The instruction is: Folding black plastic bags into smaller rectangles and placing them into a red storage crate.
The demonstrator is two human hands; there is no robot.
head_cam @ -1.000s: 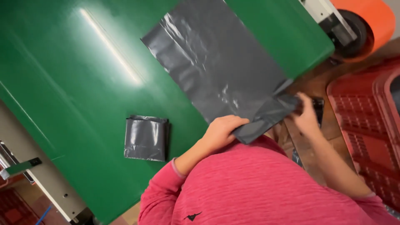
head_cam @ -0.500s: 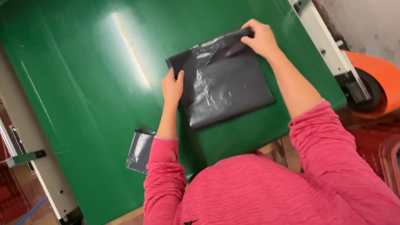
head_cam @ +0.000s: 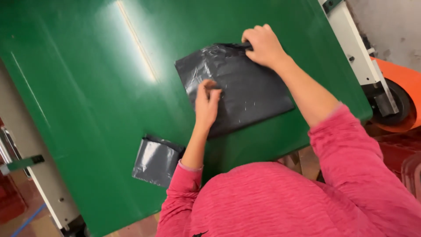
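A folded dark grey plastic bag (head_cam: pixel 239 87) lies flat on the green table (head_cam: pixel 87 87), toward one o'clock; the right hand (head_cam: pixel 263 46) pinches its far edge, fingers closed on the plastic; the left hand (head_cam: pixel 207 103) presses flat on the bag, fingers together, gripping nothing; a smaller folded bag (head_cam: pixel 155 160) sits at seven o'clock, well apart.
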